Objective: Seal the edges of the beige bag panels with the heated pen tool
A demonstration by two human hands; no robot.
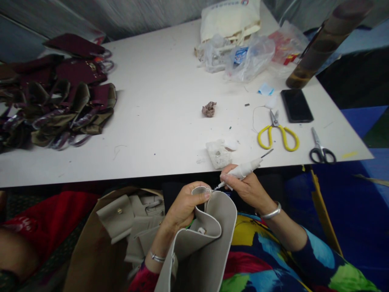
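Observation:
My left hand (185, 205) grips the top edge of a light grey bag (227, 211), thumb pressed on its folded rim. The bag hangs open towards me over my lap. In my right hand (243, 186) is a slim tool wrapped in white (244, 168), with a thin metal rod sticking out of its upper end. Its narrow lower tip meets the bag's edge beside my left thumb. Whether the tip goes into the material, I cannot tell. A white, crumpled-looking block (219, 154) lies on the table just beyond my right hand.
Yellow-handled scissors (278, 132), black scissors (322, 150), a dark phone (297, 106) and a tall bottle (323, 44) stand or lie right on the table (158, 101). Maroon bags (75, 77) are piled left. A carton (91, 239) holds grey pieces (117, 217). Another person's arm (18, 251) is at left.

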